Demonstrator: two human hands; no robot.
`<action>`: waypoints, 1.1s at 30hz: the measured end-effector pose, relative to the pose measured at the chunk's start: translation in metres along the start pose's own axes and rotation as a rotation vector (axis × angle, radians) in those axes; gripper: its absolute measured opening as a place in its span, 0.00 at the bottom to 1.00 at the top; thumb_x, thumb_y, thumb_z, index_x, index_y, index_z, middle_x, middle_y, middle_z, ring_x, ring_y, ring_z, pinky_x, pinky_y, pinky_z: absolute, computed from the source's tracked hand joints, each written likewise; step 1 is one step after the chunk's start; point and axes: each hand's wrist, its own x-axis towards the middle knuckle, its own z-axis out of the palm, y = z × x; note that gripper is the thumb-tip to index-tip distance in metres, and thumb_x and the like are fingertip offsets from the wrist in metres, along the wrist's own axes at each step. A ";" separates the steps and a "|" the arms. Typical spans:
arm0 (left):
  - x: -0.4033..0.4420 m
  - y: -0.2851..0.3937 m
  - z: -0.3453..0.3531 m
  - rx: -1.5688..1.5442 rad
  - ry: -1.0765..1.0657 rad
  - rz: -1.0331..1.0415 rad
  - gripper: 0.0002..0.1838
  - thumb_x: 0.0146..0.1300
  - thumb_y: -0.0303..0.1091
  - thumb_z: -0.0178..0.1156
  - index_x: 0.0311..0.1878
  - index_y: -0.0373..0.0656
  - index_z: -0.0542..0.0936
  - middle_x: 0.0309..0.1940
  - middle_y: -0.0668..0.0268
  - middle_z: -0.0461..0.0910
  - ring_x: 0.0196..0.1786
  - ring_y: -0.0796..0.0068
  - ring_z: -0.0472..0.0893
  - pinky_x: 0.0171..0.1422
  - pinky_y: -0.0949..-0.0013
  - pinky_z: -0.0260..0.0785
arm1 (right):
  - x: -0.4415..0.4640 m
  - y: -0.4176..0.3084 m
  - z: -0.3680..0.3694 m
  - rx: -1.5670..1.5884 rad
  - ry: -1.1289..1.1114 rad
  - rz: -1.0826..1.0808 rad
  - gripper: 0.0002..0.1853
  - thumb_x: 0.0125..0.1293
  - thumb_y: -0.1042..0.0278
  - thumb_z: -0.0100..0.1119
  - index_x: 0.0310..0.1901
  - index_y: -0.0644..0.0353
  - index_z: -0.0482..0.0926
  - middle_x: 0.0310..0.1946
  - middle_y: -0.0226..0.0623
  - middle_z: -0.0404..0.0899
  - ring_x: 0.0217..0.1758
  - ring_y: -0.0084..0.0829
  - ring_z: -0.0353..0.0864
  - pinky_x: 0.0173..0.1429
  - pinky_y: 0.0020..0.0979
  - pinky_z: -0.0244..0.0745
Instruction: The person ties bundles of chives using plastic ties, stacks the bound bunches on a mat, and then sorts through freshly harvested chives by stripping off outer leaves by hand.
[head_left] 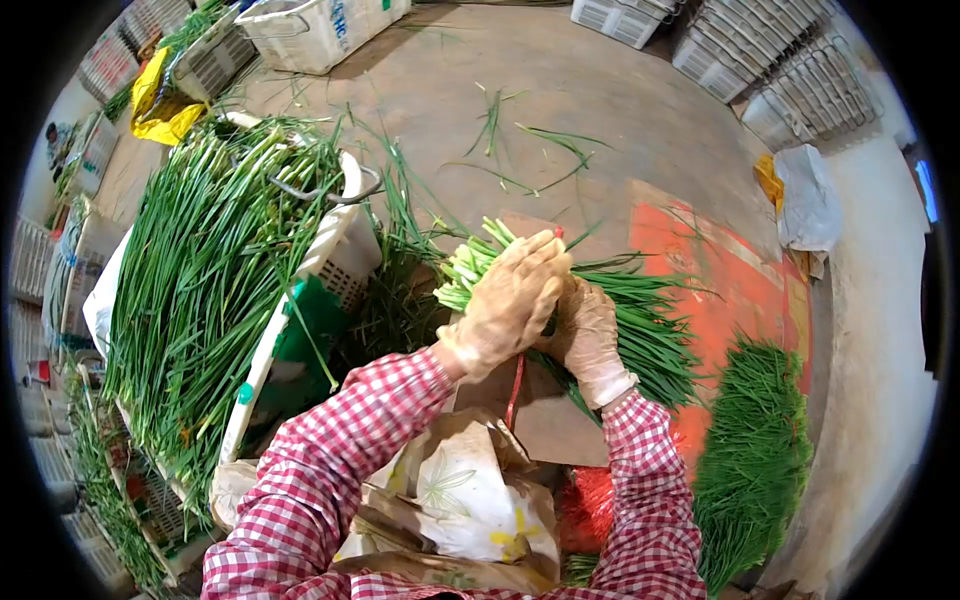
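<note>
A bunch of garlic chives (pixel 650 335) lies across in front of me, pale stem ends (pixel 462 270) to the left and green leaves to the right. My left hand (pixel 512 300), in a tan glove, closes over it close behind the stem ends. Beside it my gloved right hand (pixel 585 325) is curled against the bunch; its fingertips are partly hidden. A red tie (pixel 516 392) hangs below the hands, and a small red bit shows above them. Whether the right fingers also grip this tie is hidden.
A white crate (pixel 345 245) heaped with loose chives (pixel 210 290) stands at left. Stacked bunches (pixel 755 460) lie at right by an orange-red sheet (pixel 665 240). Red strings (pixel 588 505) lie near my right forearm. Stray leaves (pixel 540 185) litter the floor; stacked crates (pixel 750 45) stand behind.
</note>
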 end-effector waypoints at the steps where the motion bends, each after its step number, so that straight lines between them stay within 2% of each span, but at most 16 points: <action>1: 0.007 -0.003 0.015 0.141 -0.017 -0.008 0.20 0.70 0.35 0.45 0.61 0.38 0.69 0.56 0.53 0.73 0.65 0.55 0.67 0.71 0.58 0.54 | 0.001 -0.001 -0.003 -0.005 0.000 0.011 0.54 0.32 0.41 0.76 0.59 0.67 0.63 0.43 0.42 0.73 0.47 0.39 0.73 0.53 0.40 0.68; 3: 0.009 -0.025 0.044 0.416 -0.356 -0.199 0.22 0.70 0.39 0.43 0.61 0.37 0.69 0.56 0.51 0.73 0.65 0.57 0.68 0.70 0.58 0.56 | 0.003 -0.005 -0.007 0.043 -0.045 0.070 0.53 0.32 0.42 0.76 0.58 0.66 0.64 0.43 0.41 0.74 0.48 0.39 0.74 0.54 0.40 0.68; 5: 0.009 -0.036 0.057 0.475 -0.198 -0.157 0.22 0.69 0.42 0.42 0.58 0.36 0.71 0.50 0.51 0.77 0.57 0.56 0.74 0.64 0.57 0.61 | 0.008 -0.005 -0.007 -0.017 -0.067 0.088 0.53 0.32 0.42 0.76 0.58 0.66 0.64 0.42 0.40 0.74 0.49 0.38 0.74 0.54 0.39 0.68; 8: 0.023 -0.032 0.050 0.371 -0.457 -0.410 0.17 0.66 0.42 0.46 0.44 0.38 0.75 0.34 0.57 0.81 0.39 0.57 0.80 0.49 0.54 0.66 | 0.008 -0.002 -0.011 -0.026 -0.175 0.097 0.54 0.36 0.36 0.72 0.60 0.68 0.63 0.49 0.47 0.74 0.52 0.39 0.74 0.57 0.37 0.68; 11: 0.023 -0.022 0.042 0.493 -0.691 -0.288 0.14 0.65 0.41 0.47 0.39 0.42 0.77 0.32 0.57 0.81 0.38 0.59 0.80 0.47 0.57 0.67 | 0.011 0.026 -0.031 0.105 -0.222 0.000 0.53 0.41 0.35 0.69 0.62 0.69 0.63 0.57 0.49 0.71 0.57 0.40 0.72 0.61 0.37 0.67; 12: 0.011 -0.024 0.046 0.498 -0.538 -0.167 0.12 0.63 0.41 0.48 0.34 0.45 0.78 0.30 0.57 0.80 0.37 0.60 0.80 0.45 0.60 0.66 | 0.017 0.030 -0.043 0.130 -0.099 -0.003 0.48 0.48 0.35 0.63 0.63 0.66 0.65 0.61 0.48 0.69 0.61 0.41 0.70 0.64 0.38 0.64; 13: 0.010 -0.023 0.047 0.493 -0.541 -0.166 0.12 0.63 0.41 0.48 0.34 0.45 0.78 0.30 0.57 0.80 0.37 0.60 0.80 0.45 0.60 0.66 | 0.031 0.033 -0.052 0.102 0.108 -0.001 0.37 0.57 0.39 0.56 0.59 0.62 0.70 0.56 0.46 0.74 0.58 0.41 0.72 0.62 0.38 0.66; 15: 0.010 -0.020 0.049 0.552 -0.515 -0.214 0.13 0.64 0.41 0.47 0.32 0.47 0.78 0.29 0.57 0.79 0.37 0.58 0.79 0.46 0.57 0.66 | 0.067 0.039 -0.040 0.200 0.299 0.157 0.28 0.61 0.44 0.51 0.53 0.60 0.76 0.50 0.46 0.77 0.55 0.42 0.74 0.59 0.38 0.69; 17: 0.010 -0.020 0.051 0.555 -0.514 -0.245 0.15 0.64 0.42 0.46 0.33 0.44 0.79 0.29 0.56 0.79 0.36 0.56 0.79 0.47 0.56 0.66 | 0.093 0.024 -0.031 -0.126 -0.082 0.240 0.22 0.62 0.49 0.51 0.46 0.61 0.80 0.45 0.44 0.79 0.50 0.41 0.77 0.55 0.38 0.72; 19: 0.009 -0.020 0.052 0.568 -0.475 -0.294 0.18 0.64 0.43 0.46 0.34 0.41 0.79 0.30 0.56 0.80 0.37 0.55 0.78 0.49 0.57 0.66 | 0.106 0.014 -0.013 -0.065 -0.313 0.318 0.20 0.61 0.51 0.53 0.40 0.60 0.84 0.44 0.47 0.81 0.49 0.42 0.80 0.52 0.37 0.75; 23: 0.005 -0.026 0.054 0.687 -0.531 -0.239 0.19 0.63 0.45 0.47 0.37 0.40 0.79 0.35 0.56 0.80 0.44 0.61 0.77 0.52 0.60 0.64 | 0.120 0.007 0.008 -0.033 -0.275 0.368 0.13 0.60 0.62 0.55 0.41 0.57 0.84 0.43 0.46 0.82 0.47 0.41 0.83 0.47 0.38 0.78; 25: 0.001 -0.028 0.050 0.695 -0.585 -0.168 0.16 0.57 0.44 0.52 0.38 0.42 0.79 0.36 0.58 0.78 0.45 0.62 0.75 0.53 0.60 0.63 | 0.128 0.008 0.031 0.098 -0.194 0.524 0.11 0.60 0.65 0.55 0.40 0.55 0.85 0.42 0.47 0.82 0.47 0.40 0.83 0.46 0.38 0.79; 27: -0.002 -0.031 0.052 0.726 -0.617 -0.144 0.16 0.55 0.43 0.54 0.39 0.42 0.80 0.38 0.59 0.79 0.47 0.62 0.75 0.54 0.60 0.63 | 0.123 0.003 0.025 0.181 -0.135 0.415 0.14 0.57 0.61 0.57 0.36 0.63 0.84 0.37 0.52 0.81 0.45 0.46 0.82 0.47 0.43 0.78; 30: 0.001 -0.023 0.057 0.711 -0.634 -0.243 0.16 0.57 0.44 0.54 0.39 0.42 0.80 0.40 0.58 0.79 0.49 0.62 0.75 0.56 0.61 0.63 | 0.115 0.003 0.024 0.305 -0.114 0.474 0.16 0.58 0.59 0.58 0.36 0.67 0.83 0.39 0.56 0.80 0.46 0.47 0.81 0.47 0.41 0.77; 32: 0.014 0.000 0.045 0.662 -0.642 -0.372 0.15 0.60 0.44 0.53 0.37 0.41 0.80 0.35 0.58 0.80 0.44 0.62 0.77 0.50 0.63 0.66 | 0.097 0.000 0.022 0.577 -0.084 0.169 0.17 0.59 0.56 0.61 0.37 0.66 0.82 0.37 0.48 0.83 0.43 0.40 0.82 0.47 0.35 0.77; 33: 0.012 0.005 0.041 0.651 -0.653 -0.455 0.16 0.61 0.44 0.52 0.36 0.41 0.80 0.32 0.58 0.80 0.41 0.63 0.79 0.47 0.64 0.68 | 0.092 0.001 0.026 0.605 -0.094 0.165 0.17 0.59 0.56 0.61 0.37 0.66 0.82 0.37 0.48 0.83 0.43 0.40 0.82 0.47 0.35 0.77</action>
